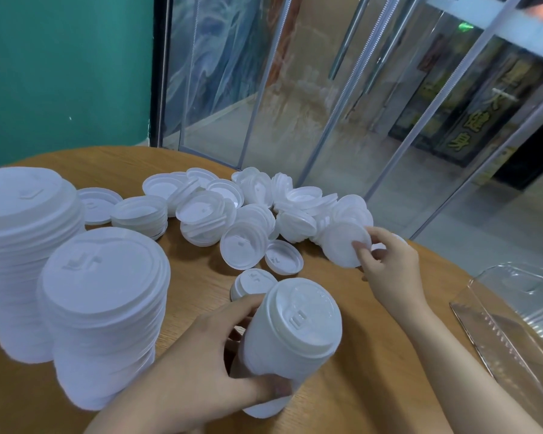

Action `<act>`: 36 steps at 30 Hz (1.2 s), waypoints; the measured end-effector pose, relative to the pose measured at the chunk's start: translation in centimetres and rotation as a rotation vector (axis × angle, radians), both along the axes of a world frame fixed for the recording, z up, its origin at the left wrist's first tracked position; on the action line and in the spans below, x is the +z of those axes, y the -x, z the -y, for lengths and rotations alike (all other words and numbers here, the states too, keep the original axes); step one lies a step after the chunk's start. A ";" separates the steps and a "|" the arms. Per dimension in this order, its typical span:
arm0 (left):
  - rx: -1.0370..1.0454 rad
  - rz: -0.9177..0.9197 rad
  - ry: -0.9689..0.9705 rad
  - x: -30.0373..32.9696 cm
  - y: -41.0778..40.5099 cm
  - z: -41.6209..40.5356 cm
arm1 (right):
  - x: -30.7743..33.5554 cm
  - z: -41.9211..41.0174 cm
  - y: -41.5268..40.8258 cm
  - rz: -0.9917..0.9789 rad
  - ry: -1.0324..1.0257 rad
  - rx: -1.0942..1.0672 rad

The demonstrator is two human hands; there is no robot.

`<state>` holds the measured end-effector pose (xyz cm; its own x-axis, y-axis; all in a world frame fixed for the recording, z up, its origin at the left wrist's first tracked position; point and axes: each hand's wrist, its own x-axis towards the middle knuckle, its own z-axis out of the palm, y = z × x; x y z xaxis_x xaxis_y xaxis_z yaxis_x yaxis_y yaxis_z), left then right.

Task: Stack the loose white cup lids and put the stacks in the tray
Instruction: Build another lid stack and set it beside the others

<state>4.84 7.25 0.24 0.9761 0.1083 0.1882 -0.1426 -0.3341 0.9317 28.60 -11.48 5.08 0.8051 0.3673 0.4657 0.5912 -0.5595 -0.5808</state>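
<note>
My left hand grips a tilted stack of white lids low in the middle of the view, thumb under it and fingers round its far side. My right hand pinches the edge of a single loose white lid at the right end of the pile. Several loose lids lie scattered and overlapping across the round wooden table. Two tall finished stacks stand at the left. A clear plastic tray sits at the right edge.
A short stack of lids and a single flat lid lie behind the tall stacks. Glass panels with metal frames rise just beyond the table's far edge, and a green wall stands at the left.
</note>
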 end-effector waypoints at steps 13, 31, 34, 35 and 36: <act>0.106 0.127 0.026 0.3 0.8 0.9 | 6.0 1.1 10.7 0.506 0.017 0.335; 0.196 0.259 0.124 1.6 0.4 3.0 | 4.0 1.9 13.1 0.309 0.230 0.576; 0.188 0.248 0.125 1.7 0.4 2.9 | 4.4 2.2 13.1 0.208 0.281 0.610; 0.191 0.244 0.116 1.7 0.4 2.9 | 4.4 2.3 13.1 0.185 0.295 0.614; 0.195 0.240 0.106 1.7 0.4 2.9 | 4.4 2.3 13.1 0.170 0.304 0.614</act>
<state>4.48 4.34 1.92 0.8644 0.3201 0.3878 -0.3048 -0.2799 0.9104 15.52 -13.78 9.48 0.3361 0.8657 0.3710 0.9206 -0.2187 -0.3236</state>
